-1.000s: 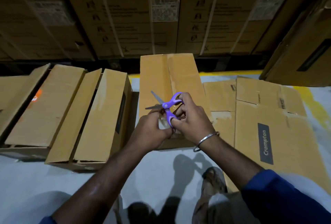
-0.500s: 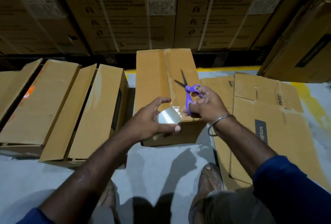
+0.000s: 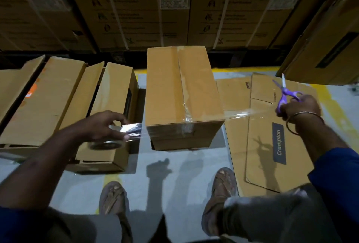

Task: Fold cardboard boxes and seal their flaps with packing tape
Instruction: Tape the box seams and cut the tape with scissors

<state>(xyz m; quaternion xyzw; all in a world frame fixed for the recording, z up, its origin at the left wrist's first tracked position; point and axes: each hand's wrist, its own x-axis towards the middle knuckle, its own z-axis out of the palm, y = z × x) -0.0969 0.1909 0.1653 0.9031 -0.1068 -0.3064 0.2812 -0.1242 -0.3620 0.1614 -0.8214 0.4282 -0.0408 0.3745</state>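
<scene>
Cardboard box [image 3: 182, 95], closed and standing on the grey floor [image 3: 165, 180] between the person's feet and a wall of stacked cartons [image 3: 174, 9], is shown with clear packing tape already laid along its centre seam. A fresh strip of tape [image 3: 237, 115] is stretched across the near end of the box, running from the tape roll [image 3: 106, 143] on the left to the right hand [image 3: 299, 109] on the far side.

The left hand [image 3: 101, 126] is curled round the roll, held just beside the box's left wall. The right hand is closed on the handles of a pair of purple scissors [image 3: 283, 95], blades pointing up and away; the free end of the strip appears to be pinched by the same hand, though the exact fingers cannot be made out.

The step in hand is judged to be the cross-sealing of the near edge. The next move would call for the strip to be lowered and pressed onto the top and both side walls, then cut at the roll; care would be needed that the slack film does not fold on itself.

One sealed box is counted at centre. Two boxes with raised flaps [image 3: 108, 106] lie to the left, with part of another at the frame edge. Flattened cartons [image 3: 262, 145], at least two, lie on the floor to the right, one marked "Crompton". One roll and one pair of scissors are seen.
</scene>
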